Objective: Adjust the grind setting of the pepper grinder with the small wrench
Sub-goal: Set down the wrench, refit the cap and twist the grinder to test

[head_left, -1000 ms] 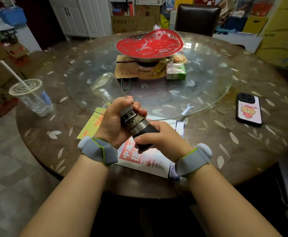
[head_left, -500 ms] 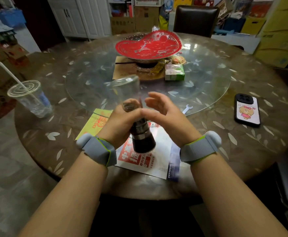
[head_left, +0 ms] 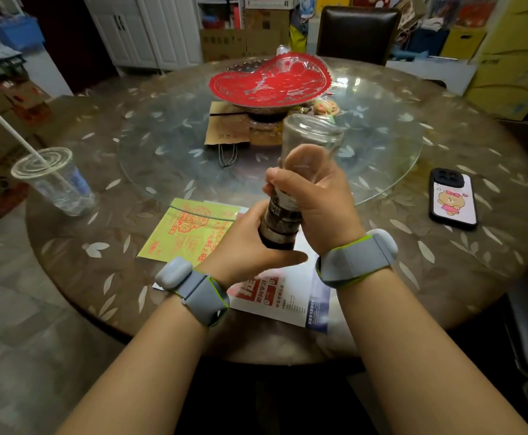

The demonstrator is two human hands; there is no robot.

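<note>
Clear glass pepper grinder [head_left: 290, 196] with dark base looks smooth, breakable; left hand [head_left: 243, 246] wraps base, right hand [head_left: 316, 196] grips glass body; both sets of fingers curl tight

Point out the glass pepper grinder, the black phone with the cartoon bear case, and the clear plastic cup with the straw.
Glass pepper grinder [head_left: 283, 211]: head view, on its dark middle band.
Black phone with cartoon bear case [head_left: 452, 200]: head view, on the bear picture.
Clear plastic cup with straw [head_left: 57, 183]: head view, on its side wall.

You sit at a round brown leaf-patterned surface [head_left: 444, 262]; beyond it stand a dark leather chair [head_left: 356, 32], white panelled cabinet doors [head_left: 140, 29], stacked cardboard boxes [head_left: 243, 36] and grey tiled floor [head_left: 14, 309].
</note>
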